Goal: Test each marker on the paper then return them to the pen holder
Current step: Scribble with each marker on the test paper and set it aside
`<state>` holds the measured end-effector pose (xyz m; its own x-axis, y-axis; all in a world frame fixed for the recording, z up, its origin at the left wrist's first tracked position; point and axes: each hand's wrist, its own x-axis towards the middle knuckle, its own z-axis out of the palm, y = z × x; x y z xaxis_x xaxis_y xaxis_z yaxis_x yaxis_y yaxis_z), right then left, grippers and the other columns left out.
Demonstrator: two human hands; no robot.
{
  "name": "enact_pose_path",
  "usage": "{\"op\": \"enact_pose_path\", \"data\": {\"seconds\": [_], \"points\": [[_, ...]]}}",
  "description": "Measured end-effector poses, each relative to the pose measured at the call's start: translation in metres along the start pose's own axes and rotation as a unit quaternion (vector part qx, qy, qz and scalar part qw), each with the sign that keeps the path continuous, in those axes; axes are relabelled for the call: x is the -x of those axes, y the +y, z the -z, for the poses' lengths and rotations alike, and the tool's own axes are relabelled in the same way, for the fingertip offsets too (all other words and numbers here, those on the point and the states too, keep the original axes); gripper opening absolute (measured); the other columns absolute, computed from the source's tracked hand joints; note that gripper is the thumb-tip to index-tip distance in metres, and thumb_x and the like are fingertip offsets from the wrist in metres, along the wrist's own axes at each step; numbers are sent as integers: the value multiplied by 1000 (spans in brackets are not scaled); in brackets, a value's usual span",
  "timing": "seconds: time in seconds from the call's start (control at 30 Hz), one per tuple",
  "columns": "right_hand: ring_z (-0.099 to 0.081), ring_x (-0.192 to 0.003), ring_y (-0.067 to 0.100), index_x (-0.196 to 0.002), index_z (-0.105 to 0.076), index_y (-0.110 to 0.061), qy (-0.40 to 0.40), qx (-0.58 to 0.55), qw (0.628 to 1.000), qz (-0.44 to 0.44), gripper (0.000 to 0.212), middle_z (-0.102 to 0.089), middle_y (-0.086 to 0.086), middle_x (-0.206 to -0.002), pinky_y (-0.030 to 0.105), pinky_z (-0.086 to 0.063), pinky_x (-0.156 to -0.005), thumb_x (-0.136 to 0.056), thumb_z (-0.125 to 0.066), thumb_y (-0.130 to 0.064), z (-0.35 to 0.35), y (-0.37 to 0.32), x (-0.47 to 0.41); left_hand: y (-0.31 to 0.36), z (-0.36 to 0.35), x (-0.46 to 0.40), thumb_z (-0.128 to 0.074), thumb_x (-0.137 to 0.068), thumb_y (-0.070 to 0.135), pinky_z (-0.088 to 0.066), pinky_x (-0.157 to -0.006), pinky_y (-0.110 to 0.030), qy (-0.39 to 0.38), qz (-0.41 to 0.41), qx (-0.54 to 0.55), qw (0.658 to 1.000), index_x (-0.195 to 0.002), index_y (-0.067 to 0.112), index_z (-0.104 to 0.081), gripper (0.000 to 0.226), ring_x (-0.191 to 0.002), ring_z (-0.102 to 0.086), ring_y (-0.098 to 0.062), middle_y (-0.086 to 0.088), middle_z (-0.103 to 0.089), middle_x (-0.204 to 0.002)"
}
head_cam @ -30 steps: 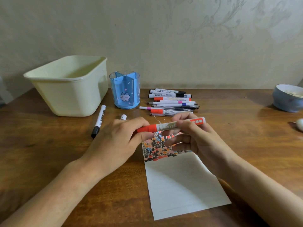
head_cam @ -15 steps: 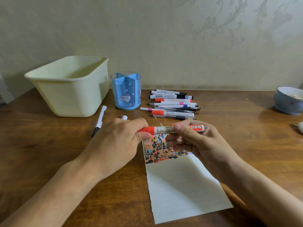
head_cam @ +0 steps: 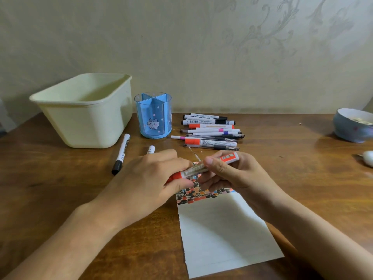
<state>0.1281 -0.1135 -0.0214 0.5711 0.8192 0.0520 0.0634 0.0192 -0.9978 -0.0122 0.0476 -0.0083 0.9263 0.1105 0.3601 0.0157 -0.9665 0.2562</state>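
Both hands hold one red whiteboard marker point(head_cam: 198, 168) just above the far end of the paper point(head_cam: 224, 229), the marker lying tilted, its capped red end lower and toward the left. The left hand point(head_cam: 145, 182) has its fingers point(head_cam: 181, 164) clamped around the red cap end; the right hand point(head_cam: 232, 174) has its thumb and fingers closed on the barrel near the red-labelled tail. The paper lies on the wooden counter point(head_cam: 302, 178) near its front edge, right of centre, with a band of small red, black and blue test marks across its far end.

Toward the back edge of the counter stands the blue pen holder point(head_cam: 153, 116), divided into compartments, with a cat picture on its front. Just right of it lies the pile of markers point(head_cam: 212, 132), side by side. Left of the holder sits a cream plastic tub point(head_cam: 86, 112). A black-capped marker point(head_cam: 121, 154) lies in front of the tub, and another marker's white end point(head_cam: 151, 149) shows beyond the left hand. A blue bowl point(head_cam: 353, 126) stands at the right edge.
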Motion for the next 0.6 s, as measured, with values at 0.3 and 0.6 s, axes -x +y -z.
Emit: {"op": "enact_pose_path", "data": {"seconds": [0.3, 0.6], "points": [[-74, -76, 21, -120, -68, -15, 82, 91, 992, 25, 37, -77, 8, -85, 31, -60, -72, -88, -65, -31, 24, 6, -8, -23, 9, 2, -54, -94, 35, -25, -44, -16, 50, 35, -53, 997, -120, 45, -43, 30, -47, -47, -10, 10, -43, -56], [-72, -75, 5, -112, -71, -21, 131, 282, 947, 80, 17, -77, -6, -83, 25, -60, -71, -95, -65, -21, 32, 21, -14, -63, 5, 2, -51, -96, 33, -25, -46, -28, 7, 186, -97, 978, -95, 39, -51, 6, -50, -43, -11, 4, -42, -55]]}}
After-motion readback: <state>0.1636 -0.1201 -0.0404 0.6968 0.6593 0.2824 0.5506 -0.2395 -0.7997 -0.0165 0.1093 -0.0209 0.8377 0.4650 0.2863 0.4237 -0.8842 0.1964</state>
